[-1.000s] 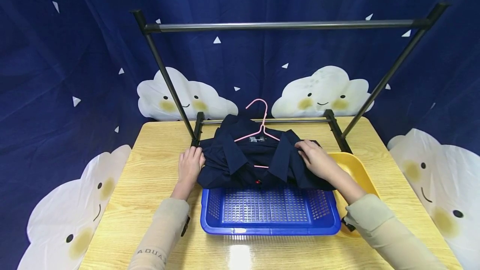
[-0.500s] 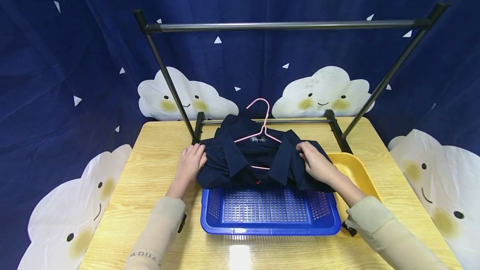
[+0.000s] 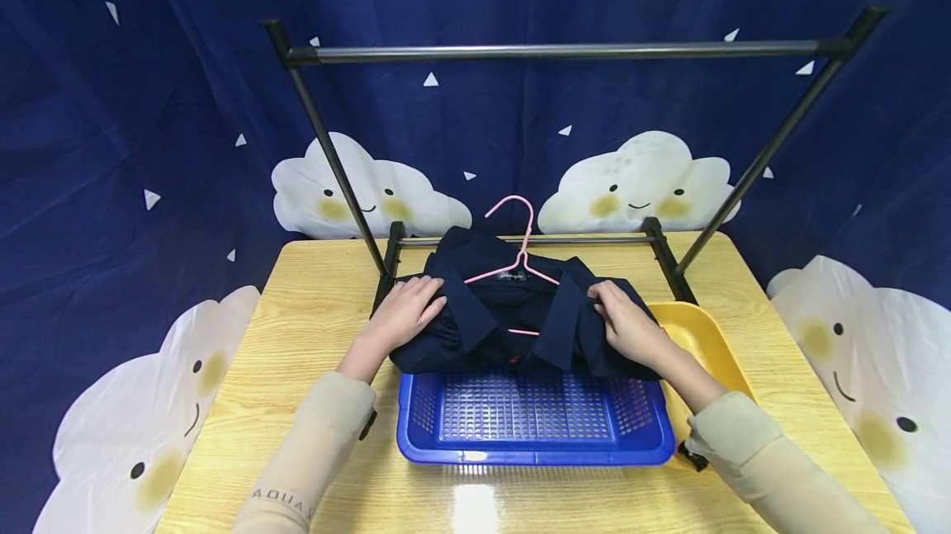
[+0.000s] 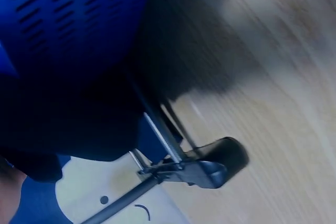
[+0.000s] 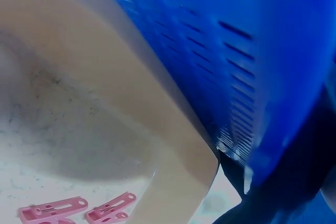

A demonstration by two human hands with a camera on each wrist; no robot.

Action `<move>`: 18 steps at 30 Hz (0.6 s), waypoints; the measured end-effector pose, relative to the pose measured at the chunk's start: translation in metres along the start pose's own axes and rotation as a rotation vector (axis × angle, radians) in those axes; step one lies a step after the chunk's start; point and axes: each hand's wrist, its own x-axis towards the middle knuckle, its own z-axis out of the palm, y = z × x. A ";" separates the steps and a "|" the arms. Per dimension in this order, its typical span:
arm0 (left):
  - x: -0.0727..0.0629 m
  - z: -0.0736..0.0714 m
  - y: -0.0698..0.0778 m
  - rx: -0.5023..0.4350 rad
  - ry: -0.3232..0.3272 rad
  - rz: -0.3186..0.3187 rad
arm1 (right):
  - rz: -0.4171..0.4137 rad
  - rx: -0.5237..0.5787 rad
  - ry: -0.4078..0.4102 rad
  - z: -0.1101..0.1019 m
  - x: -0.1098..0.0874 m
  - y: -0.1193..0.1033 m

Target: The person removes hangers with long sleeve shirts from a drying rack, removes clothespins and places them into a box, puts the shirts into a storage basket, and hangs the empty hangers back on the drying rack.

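Observation:
A dark navy collared shirt (image 3: 471, 303) lies bunched across the back of a blue perforated basket (image 3: 535, 458). Inside its open collar sits a pink hanger (image 3: 523, 257), the hook sticking up past the neckline and part of the lower bar showing. My left hand (image 3: 401, 315) grips the shirt at its left shoulder, fingers bent over the cloth. At the opposite shoulder, my right hand (image 3: 630, 326) holds the fabric with curled fingers. Dark cloth (image 4: 63, 124) hangs below the basket in the left wrist view. The hanger's arms are hidden inside the shoulders.
A black metal rack (image 3: 557, 50) stands behind, its crossbar high above the shirt. To the right, a yellow basin (image 3: 702, 336) sits partly behind the basket; the right wrist view shows pink clothespins (image 5: 109, 209) in it. A wooden table (image 3: 297, 336) carries everything.
My left hand has shifted inward from the shirt's left edge onto its shoulder, nearer the collar. The right hand stays nearly in place. The hanger hook has tilted slightly.

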 end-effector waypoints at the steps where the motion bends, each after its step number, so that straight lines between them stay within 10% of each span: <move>1: 0.001 -0.001 0.002 0.005 -0.011 0.000 | -0.001 0.000 0.003 0.000 0.000 0.000; 18: 0.020 -0.017 0.029 0.159 0.113 0.098 | -0.008 0.039 0.060 -0.005 -0.001 -0.002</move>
